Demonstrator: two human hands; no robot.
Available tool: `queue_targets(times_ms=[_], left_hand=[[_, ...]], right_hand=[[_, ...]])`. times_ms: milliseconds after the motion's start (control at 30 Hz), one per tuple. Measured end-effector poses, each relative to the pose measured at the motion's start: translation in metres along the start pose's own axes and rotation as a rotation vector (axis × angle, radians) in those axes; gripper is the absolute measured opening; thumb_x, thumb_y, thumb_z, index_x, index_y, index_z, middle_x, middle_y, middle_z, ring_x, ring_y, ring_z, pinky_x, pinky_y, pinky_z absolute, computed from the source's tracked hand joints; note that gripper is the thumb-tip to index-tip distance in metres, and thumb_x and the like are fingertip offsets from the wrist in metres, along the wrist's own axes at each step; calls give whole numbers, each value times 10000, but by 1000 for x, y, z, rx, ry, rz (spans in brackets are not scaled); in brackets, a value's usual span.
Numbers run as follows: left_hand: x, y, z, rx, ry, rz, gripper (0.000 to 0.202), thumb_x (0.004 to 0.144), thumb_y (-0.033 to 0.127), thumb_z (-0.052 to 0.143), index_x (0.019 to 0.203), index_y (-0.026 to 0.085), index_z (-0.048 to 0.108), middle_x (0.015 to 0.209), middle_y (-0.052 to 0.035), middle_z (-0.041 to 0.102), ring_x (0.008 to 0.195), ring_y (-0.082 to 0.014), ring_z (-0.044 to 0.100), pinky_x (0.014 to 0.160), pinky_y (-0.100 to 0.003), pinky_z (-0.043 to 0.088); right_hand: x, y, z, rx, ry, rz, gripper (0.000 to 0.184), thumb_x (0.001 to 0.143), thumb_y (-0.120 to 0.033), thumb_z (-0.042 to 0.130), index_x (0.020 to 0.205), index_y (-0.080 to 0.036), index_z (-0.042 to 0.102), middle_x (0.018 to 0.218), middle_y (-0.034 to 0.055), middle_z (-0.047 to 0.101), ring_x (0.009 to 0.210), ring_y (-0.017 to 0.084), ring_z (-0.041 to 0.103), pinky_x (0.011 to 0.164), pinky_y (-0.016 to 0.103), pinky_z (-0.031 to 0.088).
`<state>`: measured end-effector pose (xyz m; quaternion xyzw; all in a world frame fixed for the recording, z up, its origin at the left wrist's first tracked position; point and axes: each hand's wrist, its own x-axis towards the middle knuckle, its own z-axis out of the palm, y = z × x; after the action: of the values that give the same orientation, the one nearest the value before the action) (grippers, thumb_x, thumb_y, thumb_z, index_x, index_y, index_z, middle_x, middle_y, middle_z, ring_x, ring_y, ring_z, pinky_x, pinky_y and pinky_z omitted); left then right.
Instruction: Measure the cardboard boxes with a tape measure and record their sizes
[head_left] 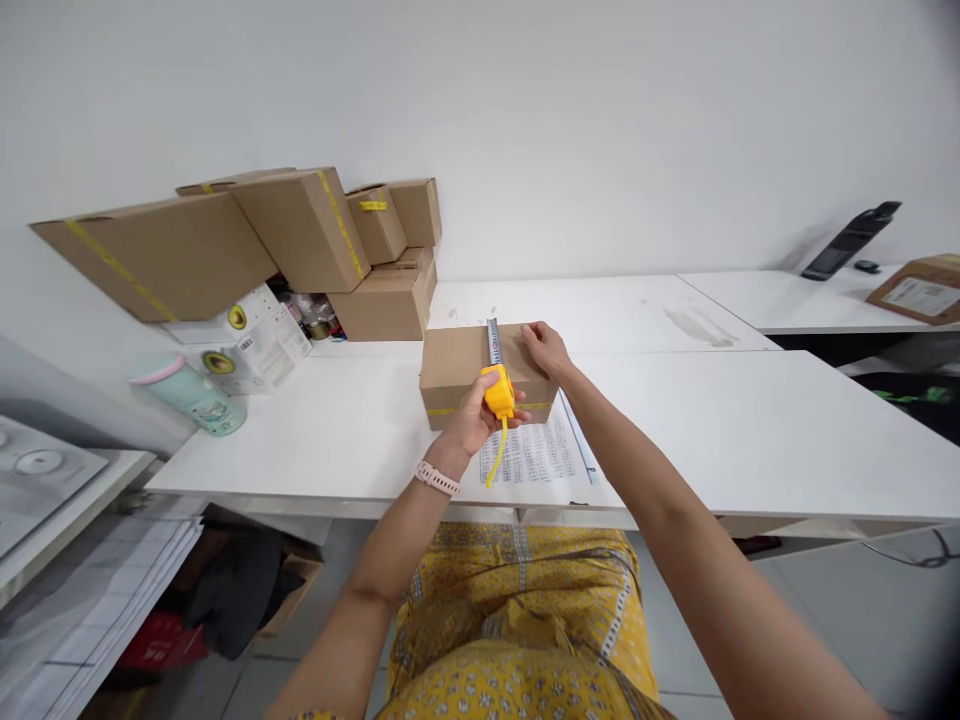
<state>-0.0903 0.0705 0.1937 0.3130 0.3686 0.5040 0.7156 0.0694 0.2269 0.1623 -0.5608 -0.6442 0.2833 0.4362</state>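
A yellow tape measure (498, 391) lies in my left hand (471, 418), its thumb on top of the case and fingers around it. The blade (493, 340) runs out over the top of a cardboard box (456, 357), toward the far edge. A yellow wrist strap hangs from the case. At the box's far right corner, my right hand (547, 348) has its fingers curled against the top and edge, steadying it. Yellow printed tape runs along the box's near side. A printed sheet (536, 455) lies partly under the box.
Several cardboard boxes (300, 225) are stacked at the back left, above a white avocado-print carton (255, 345). A mint tumbler (199, 395) leans nearby. On the right are a dark bottle (847, 243) and another carton (919, 290). The white table's (720, 430) front edge is close to my body.
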Motion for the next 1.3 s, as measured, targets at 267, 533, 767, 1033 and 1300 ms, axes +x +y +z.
queue_targets(times_ms=[267, 533, 767, 1033, 1300], left_hand=[[-1, -23, -5, -44, 46, -40, 360, 850, 447, 709, 1002, 137, 605, 846, -73, 747, 558, -189, 730, 519, -270, 572], [-1, -27, -5, -34, 41, -30, 414, 812, 468, 722, 1018, 142, 574, 856, -61, 732, 559, -195, 735, 502, -268, 563], [-19, -44, 6, 27, 55, 61, 581, 676, 529, 817, 1032, 154, 552, 922, -48, 696, 558, -177, 718, 504, -279, 556], [-39, -56, 16, 37, 68, 72, 669, 620, 579, 846, 1036, 156, 538, 954, -43, 667, 549, -173, 705, 501, -297, 565], [-36, -57, 14, 49, 53, 80, 648, 644, 584, 828, 1041, 163, 537, 972, -45, 655, 560, -170, 702, 506, -296, 564]], right_hand=[[3, -10, -2, -241, -159, -65, 484, 998, -396, 358, 1332, -197, 646, 1406, 109, 658, 1274, 296, 583, 1119, 488, 417], [27, -28, 22, -485, -347, -213, 584, 1034, -420, 254, 1548, -254, 478, 1615, 62, 472, 1482, 324, 384, 1212, 567, 262], [28, -21, 35, -694, -344, -325, 604, 1044, -476, 184, 1543, -297, 472, 1565, 68, 525, 1389, 344, 454, 1140, 561, 317], [22, -24, 32, -685, -337, -324, 609, 1042, -480, 177, 1531, -293, 488, 1558, 77, 527, 1409, 325, 423, 1161, 532, 290], [20, -26, 32, -653, -341, -307, 586, 1046, -451, 218, 1523, -267, 504, 1557, 95, 527, 1405, 335, 424, 1169, 547, 281]])
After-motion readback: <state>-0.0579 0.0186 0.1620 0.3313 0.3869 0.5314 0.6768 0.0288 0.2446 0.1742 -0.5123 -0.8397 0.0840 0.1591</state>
